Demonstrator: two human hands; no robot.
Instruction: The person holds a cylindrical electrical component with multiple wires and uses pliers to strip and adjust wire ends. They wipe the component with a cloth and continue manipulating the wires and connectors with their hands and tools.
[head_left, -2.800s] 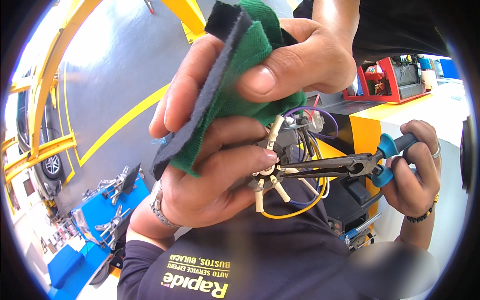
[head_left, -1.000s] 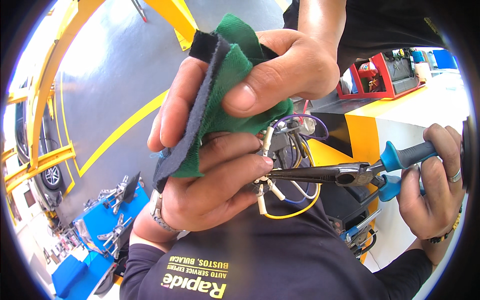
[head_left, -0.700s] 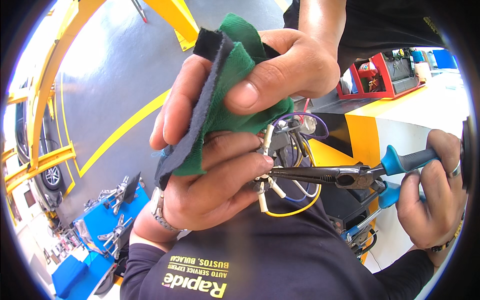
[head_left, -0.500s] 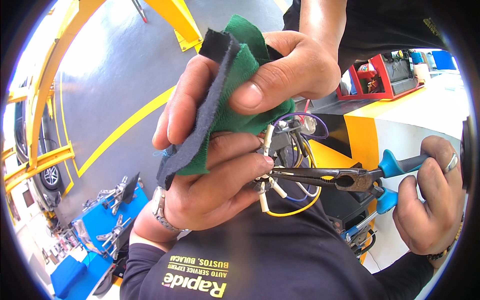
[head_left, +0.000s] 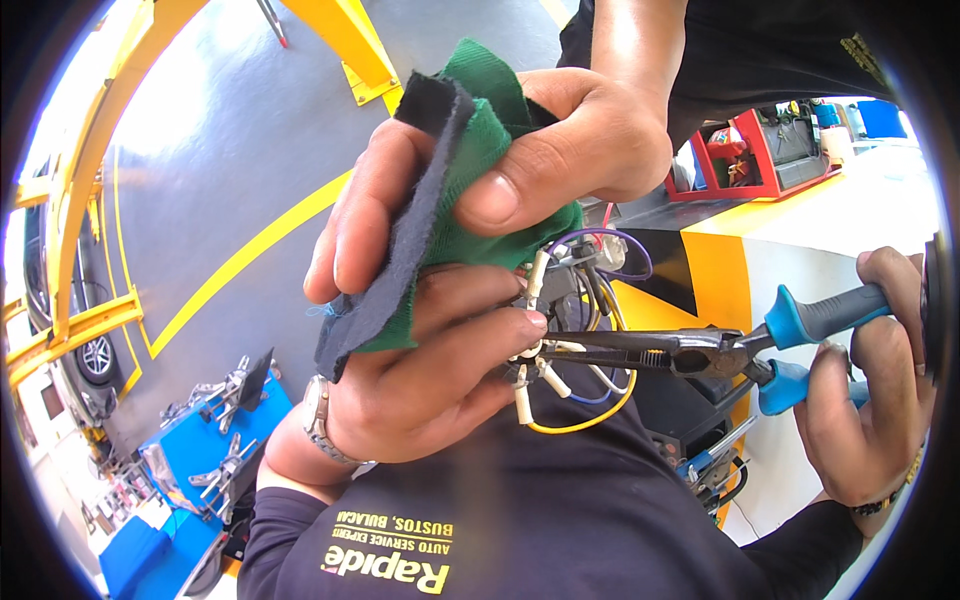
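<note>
**Probably light, easily bent**

Pinches the wired part (head_left: 528, 354) in the left hand (head_left: 430, 365), in mid-air next to the green cloth (head_left: 490, 243); keeps the right hand (head_left: 868, 405) round the pliers (head_left: 700, 353). Likely stiff-bodied with soft wires (head_left: 590, 429): best held by the body.

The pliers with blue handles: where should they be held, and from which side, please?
Probably best by the two blue-and-grey handles, coming from the right. The handles spread apart toward that side, while the narrow jaws of the pliers point left, toward the left hand. The right hand holds them at the handles.
</note>
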